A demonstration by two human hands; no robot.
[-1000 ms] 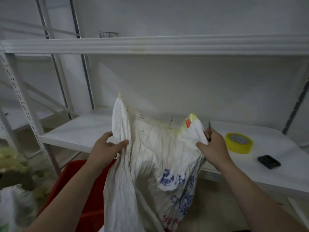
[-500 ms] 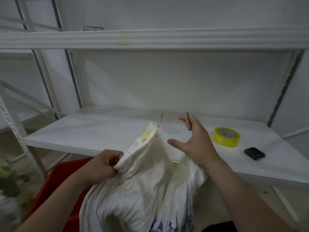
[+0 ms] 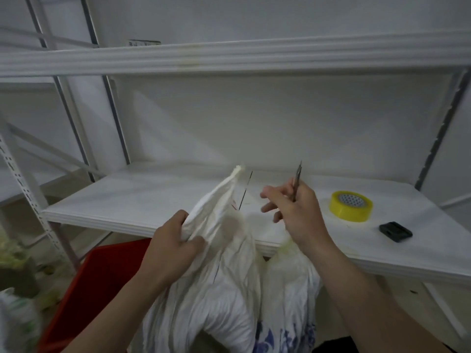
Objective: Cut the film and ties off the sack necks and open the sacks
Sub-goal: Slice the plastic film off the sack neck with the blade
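A crumpled white woven sack (image 3: 219,289) with blue print low on it hangs in front of the white shelf board (image 3: 142,200). My left hand (image 3: 173,248) grips one gathered corner of its mouth, which sticks up to a yellowish tip. My right hand (image 3: 295,210) is off the sack, just to its right, with fingers spread toward the cloth. It keeps small metal scissors (image 3: 297,182) held against the palm, blades pointing up. The sack's other side droops below my right wrist.
A roll of yellow tape (image 3: 350,206) and a small black object (image 3: 395,231) lie on the shelf at the right. A red crate (image 3: 96,296) stands on the floor at the lower left. Another shelf beam (image 3: 229,57) runs overhead. Blurred greenish material lies at the far left.
My right hand let go of the sack's right edge and lifted away. The sack mouth, held spread wide a second ago, collapsed into a bunch in my left hand.
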